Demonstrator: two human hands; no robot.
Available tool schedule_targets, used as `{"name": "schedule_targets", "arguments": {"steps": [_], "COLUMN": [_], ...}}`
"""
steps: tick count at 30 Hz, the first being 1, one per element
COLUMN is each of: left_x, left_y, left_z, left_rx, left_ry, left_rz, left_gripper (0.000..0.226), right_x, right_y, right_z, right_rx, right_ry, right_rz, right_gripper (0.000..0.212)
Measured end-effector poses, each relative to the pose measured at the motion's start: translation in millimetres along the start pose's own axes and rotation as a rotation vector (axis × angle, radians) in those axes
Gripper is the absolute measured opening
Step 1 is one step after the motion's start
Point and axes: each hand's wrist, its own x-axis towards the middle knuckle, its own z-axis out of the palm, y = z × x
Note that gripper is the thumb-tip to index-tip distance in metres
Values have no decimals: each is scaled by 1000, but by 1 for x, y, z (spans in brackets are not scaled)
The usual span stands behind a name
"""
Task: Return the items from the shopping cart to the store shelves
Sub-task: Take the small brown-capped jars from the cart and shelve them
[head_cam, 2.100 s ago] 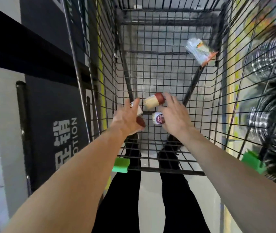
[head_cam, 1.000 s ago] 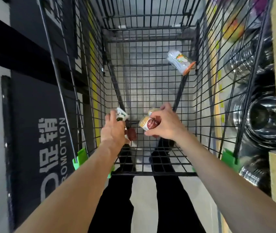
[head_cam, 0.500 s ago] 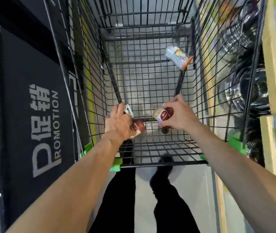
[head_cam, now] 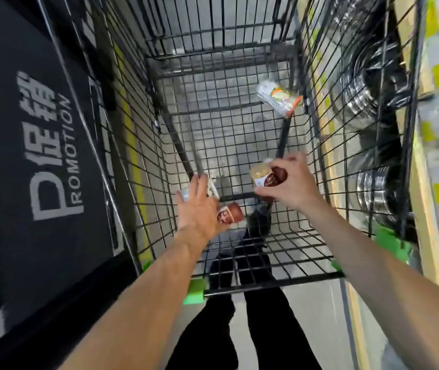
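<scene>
Right hand (head_cam: 290,186) lifted jar (head_cam: 266,176) higher, wire cart (head_cam: 213,145), grey floor, shelves right

a clear packet (head_cam: 277,98) lies on the wire cart (head_cam: 234,134) floor.

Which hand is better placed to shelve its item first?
Right. The right hand already grips a brown-capped jar and is nearer the shelves on the right; the left hand holds its items by the cart's far side.

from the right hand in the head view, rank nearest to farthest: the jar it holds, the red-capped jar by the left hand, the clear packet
1. Jar, gripped in the right hand.
2. Red-capped jar, lower left, at the left hand.
3. Clear packet, far end of the cart, right side.
</scene>
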Motion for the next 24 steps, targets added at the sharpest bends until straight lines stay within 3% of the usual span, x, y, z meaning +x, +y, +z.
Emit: {"name": "schedule_targets", "arguments": {"steps": [4, 8, 10, 12, 14, 17, 20, 24], "left_x": [-20, -48, -61, -73, -87, -110, -147, -204], "left_y": [11, 10, 7, 5, 7, 16, 31, 63], "left_z": [10, 20, 26, 32, 43, 51, 25, -25], "left_rx": [-56, -212, -366, -661, -966, -1351, -1454, -1562], "left_ry": [119, 266, 277, 179, 88, 39, 13, -7], "left_rz": [93, 222, 259, 179, 67, 51, 170, 317], "left_gripper": [59, 49, 45, 39, 34, 36, 58, 44], "right_x": [-33, -73, -96, -114, -135, -167, -203, -259], "right_y": [3, 16, 29, 36, 42, 42, 31, 14], "right_z": [-3, 2, 9, 11, 10, 10, 1, -22], "right_rx": [27, 150, 335, 609, 838, 1107, 1410, 1752], "right_ry": [56, 109, 126, 91, 30, 28, 76, 79], "right_rz": [-43, 29, 97, 163, 232, 258, 216, 113], "right_gripper": [71, 69, 59, 43, 46, 47, 41, 72]}}
